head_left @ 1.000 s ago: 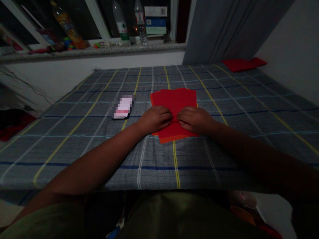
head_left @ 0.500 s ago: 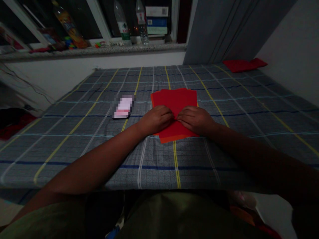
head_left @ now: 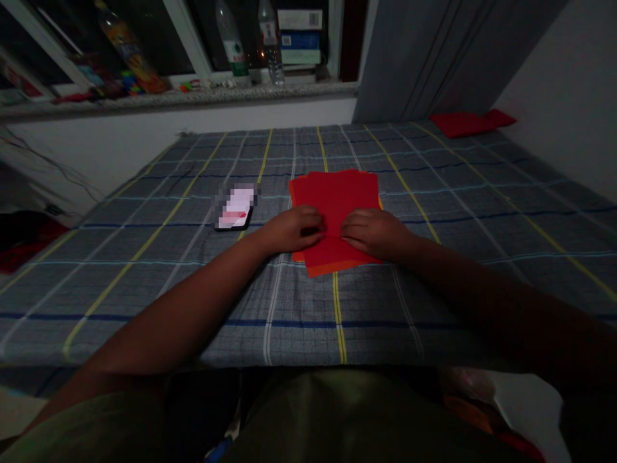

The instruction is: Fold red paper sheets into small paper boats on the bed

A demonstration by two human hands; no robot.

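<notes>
Several sheets of paper lie stacked a little askew, with a red sheet of paper point(head_left: 342, 190) on top and orange edges point(head_left: 324, 268) showing beneath. My left hand point(head_left: 295, 228) rests over the left side of the red sheet, its fingers loosely bent and a gap showing between thumb and fingers. On the right side, my right hand point(head_left: 376, 230) has its fingers pressed together at the red paper, fingertips pointing inward. A faint line crosses the red surface between the hands. Whether a separate folded piece lies under the fingertips is too dark to make out.
A phone point(head_left: 236, 207) with a lit, blurred screen lies left of the paper on the checked cloth point(head_left: 193, 289). A red item point(head_left: 470, 123) lies at the far right. On the window sill point(head_left: 308, 90) stand bottles point(head_left: 232, 48) and stacked boxes point(head_left: 299, 38).
My left hand has drawn back to the left, away from my right fingertips, and its fingers have loosened. My right hand stays almost in place. The view has shifted slightly.
</notes>
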